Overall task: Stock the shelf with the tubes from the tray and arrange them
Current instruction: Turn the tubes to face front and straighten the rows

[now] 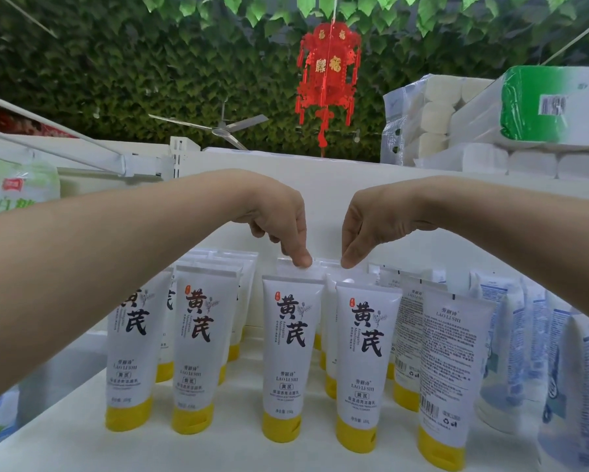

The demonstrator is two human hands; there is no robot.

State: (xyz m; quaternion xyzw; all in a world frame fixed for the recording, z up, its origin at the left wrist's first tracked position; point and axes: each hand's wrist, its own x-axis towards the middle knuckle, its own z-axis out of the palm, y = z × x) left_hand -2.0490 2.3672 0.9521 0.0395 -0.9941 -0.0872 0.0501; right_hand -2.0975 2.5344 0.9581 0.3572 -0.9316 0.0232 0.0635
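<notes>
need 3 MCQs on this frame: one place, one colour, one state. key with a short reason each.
1. Where do the left hand and right hand reach?
A) tops of second-row tubes
B) lantern
C) paper rolls

2. What colour are the caps?
A) red
B) yellow
C) blue

3. How do the front-row tubes stand?
A) flat
B) upright on caps
C) piled

Key:
1 A: both pinch tube tops behind the front row.
2 B: yellow at every tube's base.
3 B: all stand cap-down on the shelf.
</notes>
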